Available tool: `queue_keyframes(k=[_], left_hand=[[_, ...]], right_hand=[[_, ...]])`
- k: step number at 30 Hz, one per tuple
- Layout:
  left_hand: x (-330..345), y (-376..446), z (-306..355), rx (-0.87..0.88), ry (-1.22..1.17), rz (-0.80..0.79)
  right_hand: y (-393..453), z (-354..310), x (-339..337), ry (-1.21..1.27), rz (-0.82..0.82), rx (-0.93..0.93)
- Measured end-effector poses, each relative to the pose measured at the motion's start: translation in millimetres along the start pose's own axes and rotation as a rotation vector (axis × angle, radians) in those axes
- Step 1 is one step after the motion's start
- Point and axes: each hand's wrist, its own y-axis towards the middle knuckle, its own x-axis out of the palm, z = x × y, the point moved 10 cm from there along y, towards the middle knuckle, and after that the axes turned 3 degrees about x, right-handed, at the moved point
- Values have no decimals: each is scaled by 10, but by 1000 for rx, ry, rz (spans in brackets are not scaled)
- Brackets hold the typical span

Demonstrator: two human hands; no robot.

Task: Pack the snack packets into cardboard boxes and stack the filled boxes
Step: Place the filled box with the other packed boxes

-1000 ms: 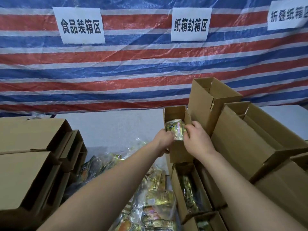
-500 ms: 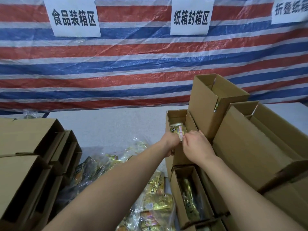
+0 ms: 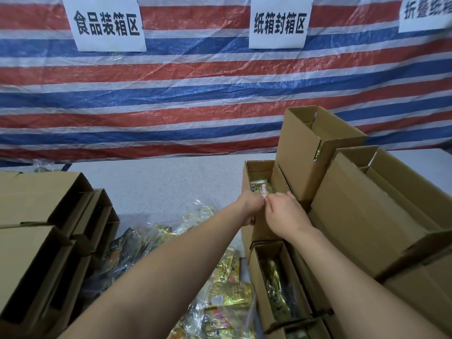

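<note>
The right hand (image 3: pixel 283 214) and the left hand (image 3: pixel 250 206) are meeting at the near rim of a small open cardboard box (image 3: pixel 259 172), fingers curled down over the edge, and between them they are pinching and pressing the near end of a gold snack packet (image 3: pixel 261 188); how much of the grip belongs to each hand I cannot tell, since the fingertips are hidden behind the knuckles. The packet is lying just beyond both hands, inside the box, its long axis running away from the person along the box's length, so the coming move is probably a push forward and down rather than sideways. Both hands are equally near. That box is sitting on top of another open box (image 3: pixel 274 282) already holding packets, with a taller empty box (image 3: pixel 303 157) touching its right side. Loose packets in a clear bag (image 3: pixel 220 285) are lying on the worktop (image 3: pixel 156 182) below the left forearm, well apart from the stacked boxes (image 3: pixel 44 228) at left.
</note>
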Motion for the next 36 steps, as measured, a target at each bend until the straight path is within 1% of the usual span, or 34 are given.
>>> queue_keyframes(k=[4,11,15,19,24,28,30,33,36], left_hand=[[23,14,-65,-19,-49,-4],[11,-37,-129,-29,-18,1],[6,-118,-111,-12,-14,-12],[-117,-241,-126,8,-35,9],[-480,-524,-358,0,16,60],[-847,-874,-651,70,61,67],[-1037,-1060,-818,103,122,114],[-1305,-1401,-1093,145,125,180],[-1582,-1751,-1298,183,178,268]], right_hand=[[-25,-14,32,-20,4,-14],[-31,-22,-7,-58,8,-30],[-50,-24,-41,-78,-11,-18],[-104,-99,-133,-86,0,-17],[-248,-292,-327,-59,60,-30],[-464,-610,-417,11,110,-59],[-585,-794,-361,39,85,-76],[-791,-1123,-200,140,10,-106],[-997,-1440,-20,228,-51,-119]])
